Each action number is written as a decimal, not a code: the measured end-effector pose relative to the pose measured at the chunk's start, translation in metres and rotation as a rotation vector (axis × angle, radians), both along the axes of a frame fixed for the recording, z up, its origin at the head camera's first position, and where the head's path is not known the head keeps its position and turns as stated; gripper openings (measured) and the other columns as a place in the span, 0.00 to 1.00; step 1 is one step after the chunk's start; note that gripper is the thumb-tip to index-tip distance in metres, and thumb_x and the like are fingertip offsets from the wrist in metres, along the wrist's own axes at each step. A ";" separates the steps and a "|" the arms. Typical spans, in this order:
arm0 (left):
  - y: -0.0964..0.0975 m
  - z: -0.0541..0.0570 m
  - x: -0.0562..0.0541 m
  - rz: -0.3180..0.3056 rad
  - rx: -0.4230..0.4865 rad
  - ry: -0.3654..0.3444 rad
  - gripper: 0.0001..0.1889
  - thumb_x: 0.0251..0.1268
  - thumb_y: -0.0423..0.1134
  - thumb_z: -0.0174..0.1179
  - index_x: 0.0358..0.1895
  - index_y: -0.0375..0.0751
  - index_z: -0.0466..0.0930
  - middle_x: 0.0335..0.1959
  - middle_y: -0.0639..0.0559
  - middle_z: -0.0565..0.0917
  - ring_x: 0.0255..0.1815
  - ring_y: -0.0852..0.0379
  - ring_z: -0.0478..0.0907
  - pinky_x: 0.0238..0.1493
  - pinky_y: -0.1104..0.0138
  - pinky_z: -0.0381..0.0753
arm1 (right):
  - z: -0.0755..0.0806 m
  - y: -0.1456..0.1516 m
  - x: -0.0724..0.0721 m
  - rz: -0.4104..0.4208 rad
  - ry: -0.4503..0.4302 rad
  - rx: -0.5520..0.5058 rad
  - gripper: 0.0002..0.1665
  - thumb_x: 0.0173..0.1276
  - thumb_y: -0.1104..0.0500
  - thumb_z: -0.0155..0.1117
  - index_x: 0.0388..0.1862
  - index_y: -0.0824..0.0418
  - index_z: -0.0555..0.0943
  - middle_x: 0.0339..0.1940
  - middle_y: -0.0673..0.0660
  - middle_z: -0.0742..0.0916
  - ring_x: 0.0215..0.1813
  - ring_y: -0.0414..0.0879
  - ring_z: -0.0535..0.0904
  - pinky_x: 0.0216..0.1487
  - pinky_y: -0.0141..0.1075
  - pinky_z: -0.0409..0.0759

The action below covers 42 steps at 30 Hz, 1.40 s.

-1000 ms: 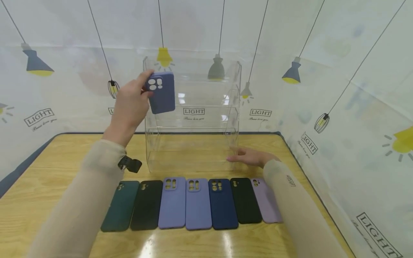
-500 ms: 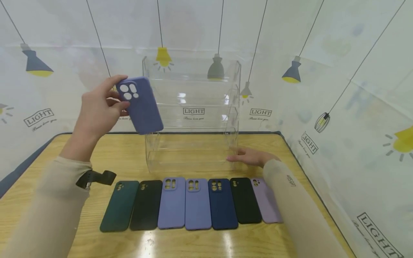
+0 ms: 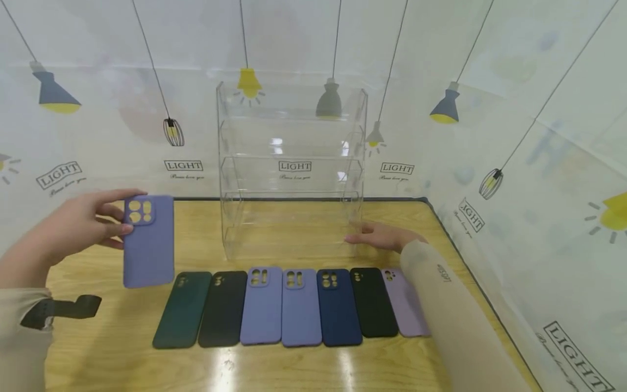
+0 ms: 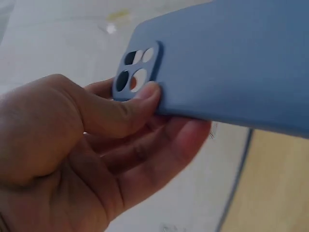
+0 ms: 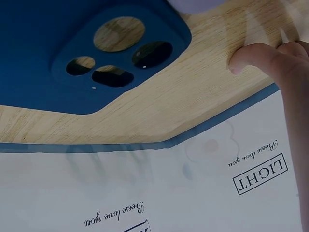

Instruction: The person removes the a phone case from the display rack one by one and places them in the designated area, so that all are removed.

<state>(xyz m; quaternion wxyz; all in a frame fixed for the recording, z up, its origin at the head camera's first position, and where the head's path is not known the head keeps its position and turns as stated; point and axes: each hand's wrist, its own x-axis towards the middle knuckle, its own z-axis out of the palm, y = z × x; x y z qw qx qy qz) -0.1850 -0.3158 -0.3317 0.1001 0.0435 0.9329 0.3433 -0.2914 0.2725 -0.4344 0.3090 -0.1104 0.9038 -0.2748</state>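
Observation:
My left hand pinches a periwinkle phone case by its camera corner, thumb in front and fingers behind. The case hangs upright, left of the clear tiered display stand. In the left wrist view, the thumb presses beside the case's camera cutouts. My right hand holds the stand's lower right side, its thumb and fingers at the clear panel. Below the stand lies a row of cases, including dark green, black, two periwinkle, navy and lilac.
The wooden table has dark edging and meets printed walls at the back and sides. The stand's tiers rise behind the row. A dark blue case looms large in the right wrist view.
My left hand has carried the periwinkle case from in front of the stand's upper tiers down and to the left. The right hand and the row stay in place.

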 end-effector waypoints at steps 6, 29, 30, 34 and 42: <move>-0.042 -0.048 0.013 -0.036 0.020 -0.254 0.42 0.77 0.26 0.59 0.86 0.33 0.46 0.48 0.37 0.81 0.43 0.50 0.86 0.44 0.54 0.94 | -0.003 0.002 -0.002 -0.006 0.001 0.018 0.55 0.72 0.20 0.55 0.90 0.34 0.48 0.92 0.58 0.55 0.91 0.65 0.45 0.87 0.70 0.47; -0.035 -0.105 0.018 -0.089 -0.123 -0.268 0.35 0.69 0.28 0.67 0.77 0.28 0.65 0.47 0.39 0.82 0.38 0.54 0.83 0.34 0.62 0.90 | -0.002 0.003 -0.001 -0.021 -0.013 -0.010 0.57 0.71 0.20 0.56 0.90 0.35 0.48 0.91 0.61 0.57 0.91 0.66 0.47 0.86 0.70 0.50; -0.035 -0.105 0.019 -0.092 -0.116 -0.273 0.35 0.69 0.29 0.67 0.78 0.28 0.65 0.47 0.40 0.82 0.38 0.54 0.82 0.33 0.62 0.89 | -0.002 0.003 0.000 -0.018 -0.010 -0.007 0.57 0.71 0.20 0.56 0.90 0.35 0.48 0.91 0.61 0.57 0.90 0.66 0.48 0.86 0.70 0.50; -0.035 -0.106 0.025 -0.109 -0.088 -0.288 0.36 0.71 0.30 0.66 0.79 0.28 0.62 0.47 0.41 0.81 0.35 0.54 0.79 0.30 0.65 0.84 | -0.002 0.000 0.000 -0.019 -0.010 0.000 0.57 0.70 0.19 0.56 0.90 0.33 0.48 0.91 0.59 0.57 0.91 0.65 0.48 0.86 0.70 0.50; -0.037 -0.111 0.026 -0.113 -0.050 -0.278 0.37 0.73 0.34 0.66 0.80 0.28 0.60 0.44 0.46 0.80 0.30 0.57 0.75 0.27 0.68 0.78 | -0.003 0.000 -0.001 -0.025 -0.018 0.005 0.56 0.71 0.19 0.55 0.90 0.33 0.47 0.92 0.58 0.54 0.91 0.65 0.46 0.86 0.70 0.50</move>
